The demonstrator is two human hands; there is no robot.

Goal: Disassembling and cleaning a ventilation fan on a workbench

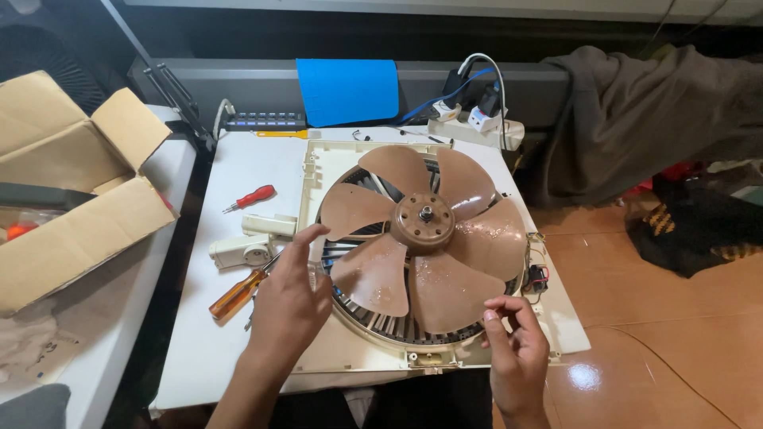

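White table (238, 349) holds a framed fan (425, 238); left hand (288, 306) and right hand (517, 353), both open and empty, flank its brown blades, judged mid-disassembly; hub needs freeing next.

The left hand (288, 306) is hemmed in on its outer side by an orange-handled screwdriver (236, 294) and a cream plastic part (242, 250); further off lies a red screwdriver (253, 196). Between both hands, the way is blocked by brown fan blades (425, 238). Bare frame (568, 322) is left open beyond the right hand (518, 349).
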